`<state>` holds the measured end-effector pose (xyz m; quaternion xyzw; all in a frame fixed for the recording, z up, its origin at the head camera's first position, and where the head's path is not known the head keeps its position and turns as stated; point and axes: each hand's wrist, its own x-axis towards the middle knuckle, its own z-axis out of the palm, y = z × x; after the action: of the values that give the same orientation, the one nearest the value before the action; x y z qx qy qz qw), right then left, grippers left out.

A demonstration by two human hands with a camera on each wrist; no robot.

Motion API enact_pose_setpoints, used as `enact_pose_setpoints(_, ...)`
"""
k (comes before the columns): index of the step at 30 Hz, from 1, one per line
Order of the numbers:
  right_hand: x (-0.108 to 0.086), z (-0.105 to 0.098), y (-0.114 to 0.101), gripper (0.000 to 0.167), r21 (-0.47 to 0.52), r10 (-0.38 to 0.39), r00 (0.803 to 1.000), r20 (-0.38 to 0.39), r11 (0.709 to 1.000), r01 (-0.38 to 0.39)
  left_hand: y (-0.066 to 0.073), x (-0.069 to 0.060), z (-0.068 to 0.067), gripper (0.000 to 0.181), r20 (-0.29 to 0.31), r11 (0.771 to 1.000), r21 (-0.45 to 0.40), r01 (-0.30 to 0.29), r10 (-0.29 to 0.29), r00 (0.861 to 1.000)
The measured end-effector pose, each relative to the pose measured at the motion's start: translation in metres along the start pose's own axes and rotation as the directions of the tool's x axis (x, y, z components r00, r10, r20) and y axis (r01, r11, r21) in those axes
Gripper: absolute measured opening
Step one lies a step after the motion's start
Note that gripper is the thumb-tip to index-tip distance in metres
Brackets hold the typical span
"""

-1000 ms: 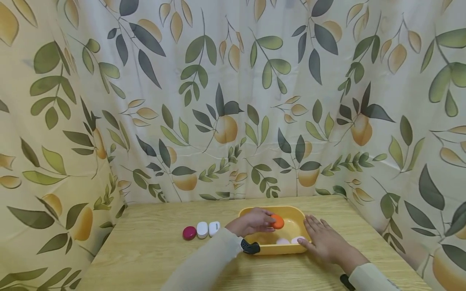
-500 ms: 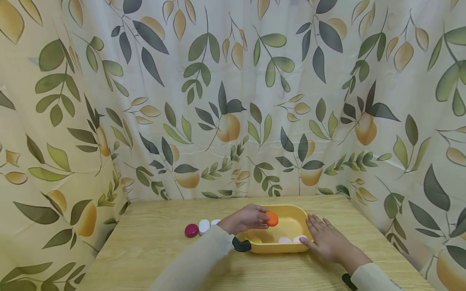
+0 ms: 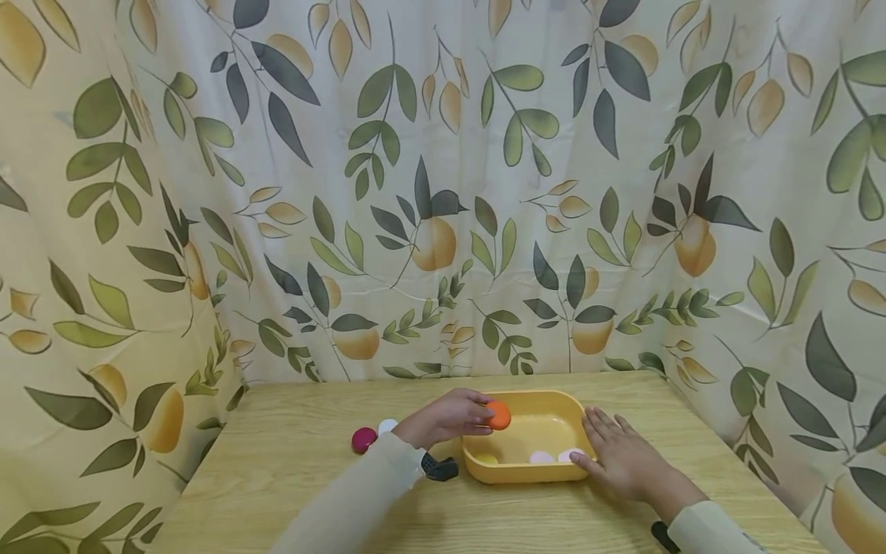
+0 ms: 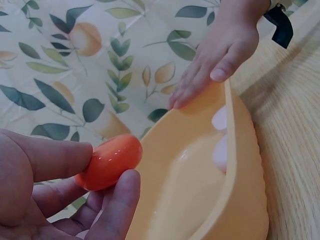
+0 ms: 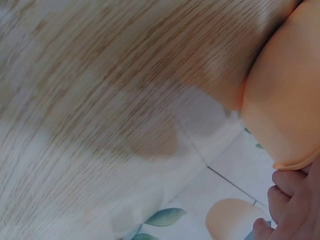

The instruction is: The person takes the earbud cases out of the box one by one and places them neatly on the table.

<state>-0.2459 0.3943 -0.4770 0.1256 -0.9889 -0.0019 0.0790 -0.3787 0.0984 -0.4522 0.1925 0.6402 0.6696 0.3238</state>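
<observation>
Pinched between the thumb and fingers of my left hand (image 3: 450,419) is a glossy orange rounded object (image 4: 112,161). It hangs over the left rim of a yellow plastic tub (image 3: 533,471). My right hand (image 3: 626,458) rests with straight fingers against the tub's right side, thumb at the near corner. Inside the tub, along the near wall, lie two pale pink rounded pieces, one of them a pink piece (image 3: 541,457) nearer the middle, plus a yellow piece (image 3: 487,458) at the left. In the right wrist view, fingertips (image 5: 282,182) touch the tub's rim.
Left of the tub, a dark red rounded piece (image 3: 363,439) sits on the wood-grain table (image 3: 291,477). Beside it is a white piece (image 3: 388,425), partly hidden by my left arm. A leaf-patterned curtain (image 3: 443,192) hangs behind the table.
My left hand has moved left with the orange object, from above the tub's middle to its left rim. The arm now covers more of the white pieces. The right hand stays on the tub.
</observation>
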Motion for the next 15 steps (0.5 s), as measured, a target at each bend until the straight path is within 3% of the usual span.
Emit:
enact_pose_setpoints(7,0.0,-0.005,-0.002,0.081,-0.015,-0.01,1.0,-0.005,1.0,0.01,-0.002,-0.01,-0.021,0.031,0.01,0.999,-0.026,-0.024,0.024,1.0)
enact_pose_setpoints(15,-0.001,-0.005,-0.003,0.079,-0.018,-0.021,1.0,-0.008,1.0,0.021,-0.006,-0.025,-0.039,0.033,-0.04,0.999,-0.032,-0.038,0.036,0.999)
